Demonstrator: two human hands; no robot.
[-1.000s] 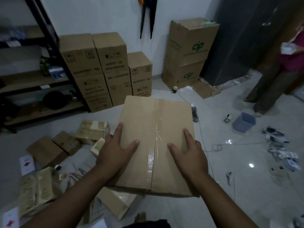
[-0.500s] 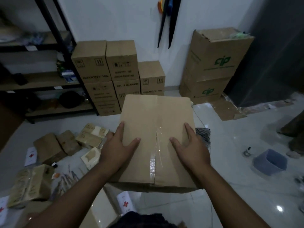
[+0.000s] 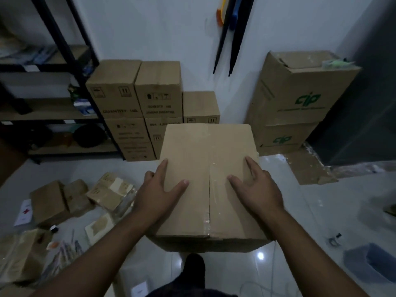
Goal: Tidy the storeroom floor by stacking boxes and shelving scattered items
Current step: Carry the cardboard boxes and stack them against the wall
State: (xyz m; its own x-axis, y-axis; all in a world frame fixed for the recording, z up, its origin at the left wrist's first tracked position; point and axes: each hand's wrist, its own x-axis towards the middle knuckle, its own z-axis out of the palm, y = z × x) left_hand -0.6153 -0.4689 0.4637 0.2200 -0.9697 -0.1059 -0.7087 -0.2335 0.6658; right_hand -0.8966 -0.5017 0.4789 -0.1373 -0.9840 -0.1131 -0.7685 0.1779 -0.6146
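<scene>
Firmly, both hands clamp the sealed box (image 3: 205, 159) between them. The left hand (image 3: 158, 194) is at its left edge and the right hand (image 3: 255, 189) at its right edge, each with thumb and forefinger spread on the taped top and the other fingers folded over the side. The box hangs above the tiled floor (image 3: 321, 211), its tape seam running midway between the thumbs. Just past its far edge, stacked cartons (image 3: 137, 97) stand against the wall. Beyond the right hand are two larger cartons (image 3: 300, 93) with green logos. Left of the left hand, small packages (image 3: 107, 191) lie scattered, with a shelf rack (image 3: 53, 112) farther off.
</scene>
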